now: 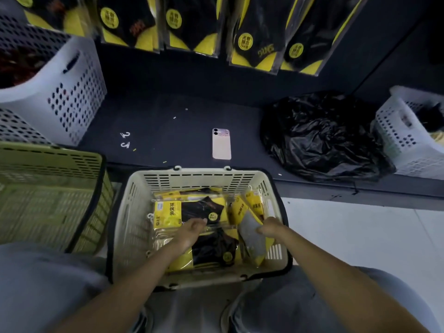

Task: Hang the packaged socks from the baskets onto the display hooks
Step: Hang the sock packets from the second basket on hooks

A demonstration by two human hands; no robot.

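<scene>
A cream basket [134, 212] in front of my knees holds several yellow-and-black sock packs [204, 210]. My left hand [192, 230] reaches into it and pinches the clear edge of a pack lying flat in the middle. My right hand [270, 228] grips a grey-and-yellow sock pack [252, 239] standing on edge by the basket's right wall. More sock packs [254, 37] hang in a row on the dark display wall at the top.
A pink phone [221, 144] and two small white hooks [125, 140] lie on the dark shelf base. A black plastic bag [322, 138] sits to the right. White perforated baskets [72, 92] stand left and right; a green basket [48, 193] is at my left.
</scene>
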